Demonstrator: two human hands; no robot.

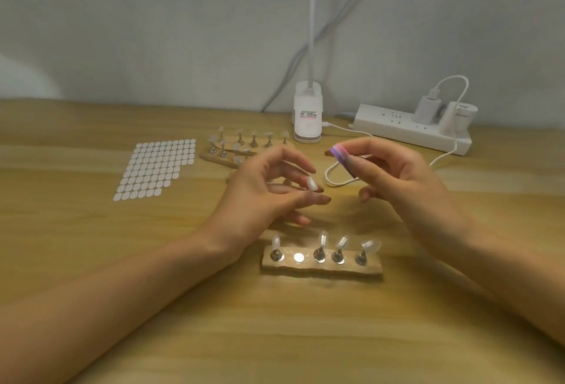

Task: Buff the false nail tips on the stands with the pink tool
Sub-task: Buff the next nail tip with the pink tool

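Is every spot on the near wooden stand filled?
Not full: on the near wooden stand, the second spot from the left shows only a bare silver disc.

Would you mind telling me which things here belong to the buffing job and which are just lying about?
In use: pink buffer in right hand; nail tip held by left hand; near stand base; far stands.
Lying about: sticker sheet; clip lamp; power strip; white cable.

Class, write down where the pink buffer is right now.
Right of centre in the head view: the right hand pinches the pink buffer in the air, before the lamp clamp, opposite the left hand holding a nail tip.
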